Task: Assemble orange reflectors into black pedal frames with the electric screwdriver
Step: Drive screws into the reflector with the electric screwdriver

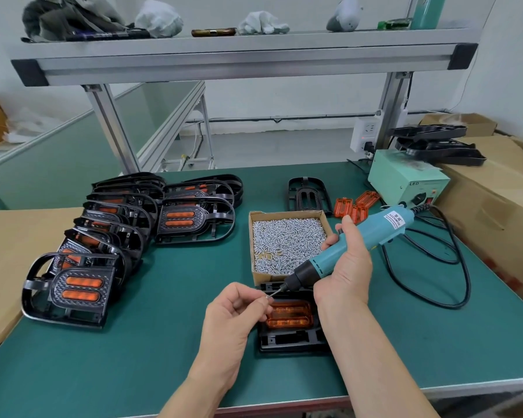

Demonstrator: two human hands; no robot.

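So, pedal frame: a black plastic pedal frame (287, 342) lies flat on the green bench mat (133, 357) near the front edge, between the two forearms and just beneath both hands.
Reflector: an orange oblong reflector (289, 317) sits in the frame's middle recess, right beside the left fingertips.
Left hand: the left hand (233, 309) is curled, with thumb and forefinger pinching a small silver screw (267, 297) at the driver's bit, over the frame's far edge.
Right hand: the right hand (344, 263) is wrapped round a teal electric screwdriver (366, 233), which is tilted with its tip down towards the left hand.
Cable: a black cable (468, 285) loops across the mat to the right of that hand.
Screw box: an open cardboard box (250, 245), full of silver screws, stands just behind the frame and under the screwdriver.
Finished pedals: black pedals with orange reflectors fitted (79, 292) lean in overlapping rows well to the left.
Spare parts: an empty black frame (305, 194) and loose orange reflectors (355, 205) lie beyond the box.
Power unit: a pale green metal box (405, 176) sits at the mat's far right.
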